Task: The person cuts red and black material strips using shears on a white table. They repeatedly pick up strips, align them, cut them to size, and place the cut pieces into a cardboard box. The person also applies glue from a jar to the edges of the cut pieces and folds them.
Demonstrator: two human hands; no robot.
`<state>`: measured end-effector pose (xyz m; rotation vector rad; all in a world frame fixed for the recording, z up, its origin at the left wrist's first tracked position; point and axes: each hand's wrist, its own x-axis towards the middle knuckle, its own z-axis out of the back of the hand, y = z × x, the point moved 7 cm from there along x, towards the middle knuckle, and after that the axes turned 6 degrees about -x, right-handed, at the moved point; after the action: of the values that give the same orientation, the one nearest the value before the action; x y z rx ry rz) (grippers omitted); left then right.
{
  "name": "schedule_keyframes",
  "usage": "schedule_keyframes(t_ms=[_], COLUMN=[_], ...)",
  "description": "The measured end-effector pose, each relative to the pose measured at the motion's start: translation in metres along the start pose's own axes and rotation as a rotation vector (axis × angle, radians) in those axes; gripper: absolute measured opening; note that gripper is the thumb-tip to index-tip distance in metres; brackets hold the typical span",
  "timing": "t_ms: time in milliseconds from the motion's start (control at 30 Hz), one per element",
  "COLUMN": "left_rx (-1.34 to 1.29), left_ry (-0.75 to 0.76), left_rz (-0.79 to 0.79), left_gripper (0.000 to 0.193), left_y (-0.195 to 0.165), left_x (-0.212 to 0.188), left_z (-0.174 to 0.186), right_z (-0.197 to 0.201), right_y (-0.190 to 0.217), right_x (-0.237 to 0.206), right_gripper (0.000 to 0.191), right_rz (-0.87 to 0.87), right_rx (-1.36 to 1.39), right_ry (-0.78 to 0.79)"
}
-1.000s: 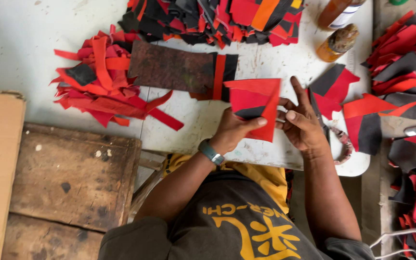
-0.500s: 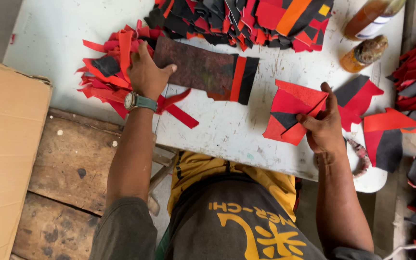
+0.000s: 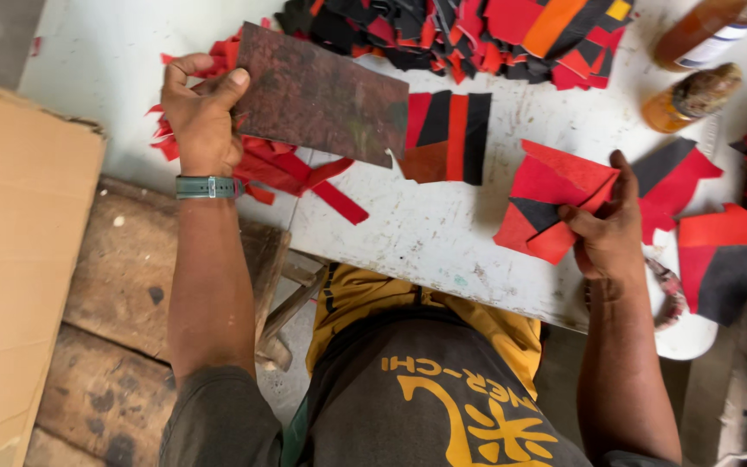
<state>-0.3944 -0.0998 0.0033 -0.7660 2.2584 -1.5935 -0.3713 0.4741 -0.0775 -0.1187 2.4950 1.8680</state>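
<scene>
My left hand (image 3: 203, 112) grips the left edge of a dark, stained rectangular board (image 3: 322, 93) and holds it lifted and tilted above the white table (image 3: 425, 233). Under the board's right end lies a striped red-and-black piece (image 3: 447, 138). My right hand (image 3: 605, 229) is closed on a folded red-and-black cut piece (image 3: 546, 199) near the table's front edge. A heap of red offcut strips (image 3: 291, 173) lies just below and right of my left hand.
A big pile of red, black and orange cut pieces (image 3: 477, 30) lines the table's far edge. Two brown bottles (image 3: 693, 95) stand at the far right. More red-and-grey pieces (image 3: 719, 259) lie right. A cardboard sheet (image 3: 19, 259) and a wooden bench (image 3: 131, 303) are left.
My left hand left the red piece, reached to the left pile, took the dark board by its edge and lifted it. My right hand kept the red piece and moved right.
</scene>
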Motion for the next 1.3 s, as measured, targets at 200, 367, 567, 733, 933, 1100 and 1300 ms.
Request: schedule_keyframes(t_ms=[200, 367, 567, 733, 933, 1100, 1300], left_rx=[-0.011, -0.079, -0.588, -0.766, -0.459, -0.322, 0.085], left_ry=[0.004, -0.216, -0.344, -0.420, -0.299, -0.173, 0.070], left_rz=[0.183, 0.094, -0.175, -0.154, -0.044, 0.259, 0.076], left_gripper=[0.041, 0.041, 0.021, 0.016, 0.017, 0.030, 0.035], left_y=[0.017, -0.006, -0.056, -0.039, -0.020, 0.022, 0.076], left_x=[-0.062, -0.022, 0.057, 0.088, 0.061, -0.040, -0.083], left_z=[-0.009, 0.052, 0.147, 0.161, 0.143, 0.075, -0.030], right_z=[0.002, 0.012, 0.028, 0.030, 0.009, -0.008, 0.030], right_y=[0.006, 0.016, 0.015, 0.007, 0.013, 0.035, 0.041], right_x=[0.011, 0.004, 0.000, 0.006, 0.018, 0.021, 0.025], right_gripper=[0.099, 0.093, 0.089, 0.087, 0.081, 0.076, 0.045], right_rz=[0.012, 0.067, 0.079, 0.059, 0.067, 0.126, 0.077], right_rx=[0.016, 0.021, 0.007, -0.011, -0.028, 0.014, -0.134], right_ry=[0.007, 0.039, 0.041, 0.030, 0.074, 0.049, -0.008])
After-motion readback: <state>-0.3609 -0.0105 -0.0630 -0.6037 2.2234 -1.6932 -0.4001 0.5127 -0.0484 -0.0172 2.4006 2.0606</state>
